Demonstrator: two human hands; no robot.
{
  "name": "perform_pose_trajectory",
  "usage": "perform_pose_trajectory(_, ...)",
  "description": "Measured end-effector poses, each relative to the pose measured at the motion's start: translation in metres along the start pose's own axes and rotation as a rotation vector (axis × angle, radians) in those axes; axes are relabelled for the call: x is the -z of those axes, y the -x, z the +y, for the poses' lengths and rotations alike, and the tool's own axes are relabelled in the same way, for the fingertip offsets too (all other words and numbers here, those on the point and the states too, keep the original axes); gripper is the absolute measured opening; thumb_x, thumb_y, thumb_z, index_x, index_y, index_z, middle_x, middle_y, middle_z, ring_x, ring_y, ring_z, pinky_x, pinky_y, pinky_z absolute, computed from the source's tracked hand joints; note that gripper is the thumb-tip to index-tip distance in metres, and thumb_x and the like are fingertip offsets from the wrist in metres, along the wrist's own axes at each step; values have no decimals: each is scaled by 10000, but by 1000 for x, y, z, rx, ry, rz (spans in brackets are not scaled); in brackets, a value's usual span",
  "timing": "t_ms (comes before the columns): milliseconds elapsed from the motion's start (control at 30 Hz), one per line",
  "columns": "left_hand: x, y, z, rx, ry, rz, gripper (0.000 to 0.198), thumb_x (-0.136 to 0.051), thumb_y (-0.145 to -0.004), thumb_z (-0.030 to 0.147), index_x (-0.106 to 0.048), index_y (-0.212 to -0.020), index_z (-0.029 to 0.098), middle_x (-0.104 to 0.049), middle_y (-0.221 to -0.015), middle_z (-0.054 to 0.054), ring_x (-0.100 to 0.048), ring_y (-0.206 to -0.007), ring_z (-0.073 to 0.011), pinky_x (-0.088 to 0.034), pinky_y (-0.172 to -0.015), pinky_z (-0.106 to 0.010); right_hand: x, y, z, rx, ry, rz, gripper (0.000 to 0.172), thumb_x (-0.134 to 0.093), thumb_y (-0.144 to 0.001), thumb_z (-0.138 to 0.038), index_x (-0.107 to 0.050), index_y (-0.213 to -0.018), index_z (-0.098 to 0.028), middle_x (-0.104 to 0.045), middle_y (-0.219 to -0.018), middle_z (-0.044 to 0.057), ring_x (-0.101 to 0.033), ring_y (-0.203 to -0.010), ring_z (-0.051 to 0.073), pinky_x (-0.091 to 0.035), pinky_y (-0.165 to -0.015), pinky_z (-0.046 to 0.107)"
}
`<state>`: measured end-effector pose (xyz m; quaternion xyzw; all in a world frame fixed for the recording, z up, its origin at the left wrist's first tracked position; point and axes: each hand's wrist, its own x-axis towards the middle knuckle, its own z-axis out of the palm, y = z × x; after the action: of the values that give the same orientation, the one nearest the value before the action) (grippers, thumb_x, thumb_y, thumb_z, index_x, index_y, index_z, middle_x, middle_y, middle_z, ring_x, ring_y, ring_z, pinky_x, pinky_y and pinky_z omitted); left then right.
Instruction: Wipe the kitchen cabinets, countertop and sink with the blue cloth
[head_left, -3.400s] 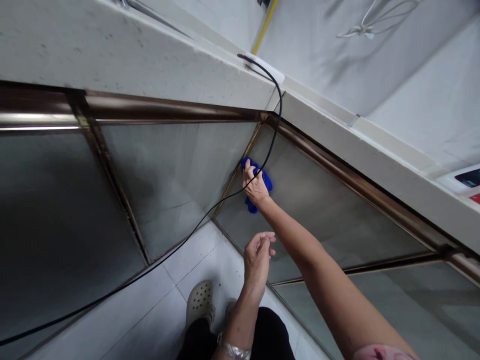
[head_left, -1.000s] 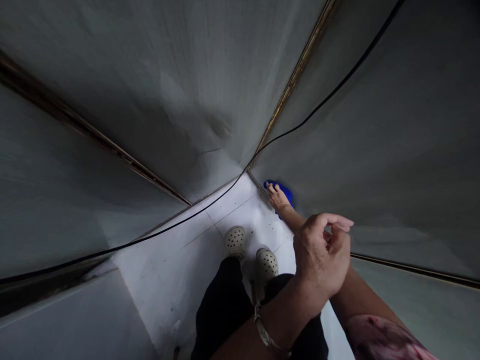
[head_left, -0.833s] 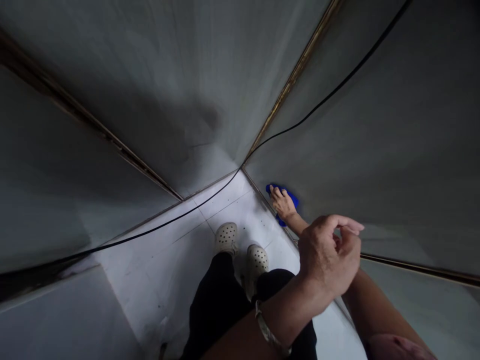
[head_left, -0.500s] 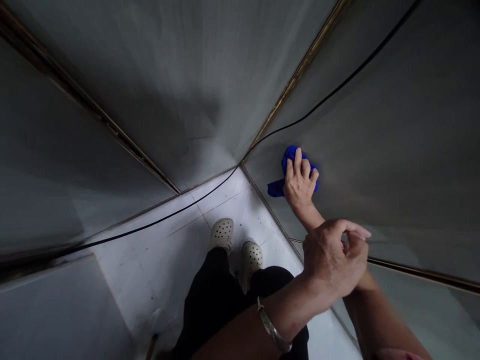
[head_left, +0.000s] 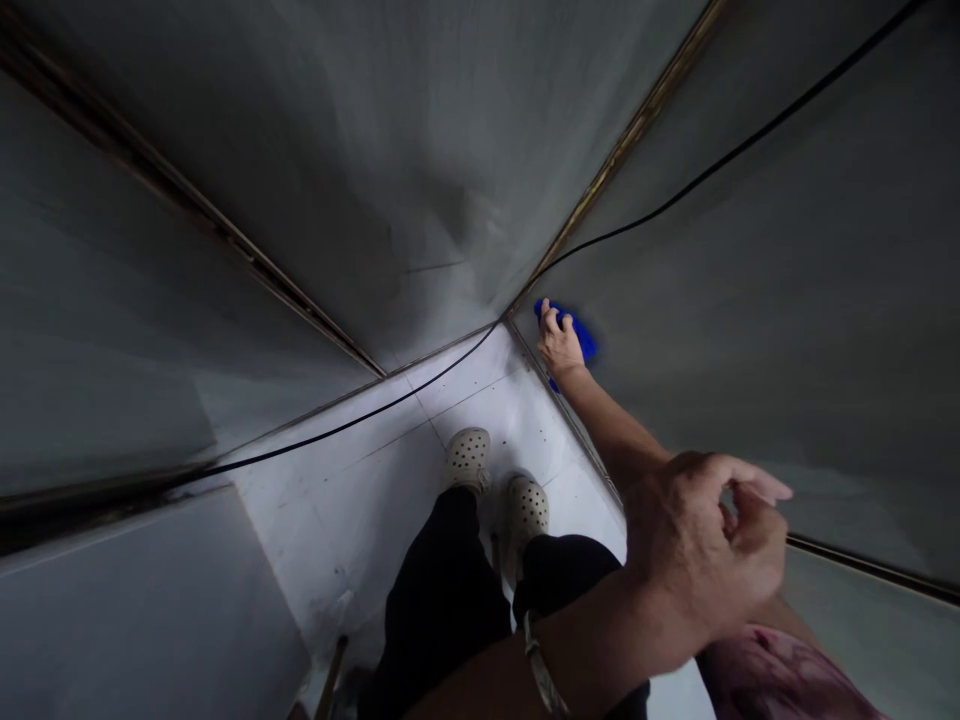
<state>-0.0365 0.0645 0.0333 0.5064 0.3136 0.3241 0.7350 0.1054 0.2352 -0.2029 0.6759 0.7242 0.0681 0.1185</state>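
Blue cloth (head_left: 583,335): bunched beneath your right hand (head_left: 560,343), against the grey panel (head_left: 750,330), just right of the corner seam (head_left: 619,155).
Right-hand grip: your fingers curl over the cloth and hold it to the panel.
Left hand (head_left: 697,540): well apart from the cloth, below and right of the grip, loosely curled, with nothing visible in it.
Wiping step: you appear to be rubbing low on the panel, by the corner.
Next stroke: probably calls for firm, flat pressure, clear of the black cable (head_left: 651,217) above the grip.
Cloth's long axis: visibly slants from your fingertips down rightward past the knuckles; one end peeks out below the palm, the rest hidden.
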Motion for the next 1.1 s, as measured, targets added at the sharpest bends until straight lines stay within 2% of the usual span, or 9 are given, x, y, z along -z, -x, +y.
perform_pose_trajectory(133, 4, -1, 8, 15, 0, 18, 182, -568, -837, 138, -714, -932, 193, -792, -1017, -17, -705, -782, -138, -574, -752, -240, -18, 2, -2, 5, -130, -90, 596, -277, -954, -122, -619, -1430, -12, -469, -1593, 254, -383, -1463, 374, -324, -1182, 656)
perform_pose_trajectory(267, 4, -2, 11, 57, 44, -2, 185, -564, -838, 142, -723, -922, 189, -792, -1024, -26, -715, -811, -146, -579, -777, -245, -27, 11, -3, -19, -204, -112, 653, -283, -905, -62, -537, -1504, -12, -463, -1603, 245, -391, -1473, 355, -306, -1205, 649)
perform_pose_trajectory(367, 1, -2, 9, 54, 42, -73, 203, -553, -841, 135, -728, -938, 168, -787, -1038, -54, -726, -892, -173, -580, -798, -253, -25, 13, -1, -68, -182, -62, 660, -252, -940, -69, -427, -1573, 0, -350, -1677, 220, -348, -1500, 331, -291, -1228, 595)
perform_pose_trajectory(467, 0, -2, 7, 86, -6, -115, 210, -562, -842, 149, -745, -941, 171, -786, -1019, -48, -699, -792, -159, -588, -835, -288, -16, 11, 3, -109, -198, 15, 636, -251, -1009, -168, -340, -1627, -44, -313, -1699, 203, -338, -1496, 331, -298, -1220, 591)
perform_pose_trajectory(567, -1, -2, 7, 130, -15, -117, 225, -557, -848, 163, -757, -949, 181, -787, -1006, -36, -670, -737, -146, -591, -846, -303, -8, 9, 4, -109, -220, 29, 633, -266, -1022, -215, -340, -1632, -61, -310, -1700, 202, -347, -1485, 344, -325, -1200, 598)
perform_pose_trajectory(733, 0, -1, 2, 133, -55, -153, 228, -577, -835, 170, -763, -965, 190, -791, -1025, -21, -665, -721, -137, -596, -920, -309, -8, 7, -3, -128, -228, 33, 656, -224, -984, -135, -346, -1619, -25, -292, -1704, 214, -322, -1505, 335, -336, -1196, 592)
perform_pose_trajectory(833, 4, -3, 1, 141, -99, -152, 241, -579, -824, 164, -763, -977, 193, -792, -1024, -19, -681, -744, -148, -593, -978, -334, -11, 10, -8, -121, -236, 27, 687, -200, -948, -84, -331, -1617, 1, -334, -1677, 243, -344, -1484, 339, -344, -1176, 618)
perform_pose_trajectory(967, 6, -3, 3, 134, -80, -130, 232, -581, -842, 174, -759, -990, 187, -788, -1053, -37, -716, -881, -184, -584, -1009, -345, -15, 22, -9, -100, -222, -64, 666, -265, -954, -140, -386, -1599, -24, -389, -1645, 250, -348, -1472, 358, -321, -1173, 641)
perform_pose_trajectory(1100, 2, 1, 5, 122, -18, -156, 205, -611, -841, 181, -762, -980, 189, -786, -1047, -39, -713, -869, -186, -579, -1013, -351, -12, 42, -9, -81, -147, -217, 635, -322, -947, -170, -455, -1551, -25, -394, -1628, 270, -350, -1447, 388, -300, -1161, 650)
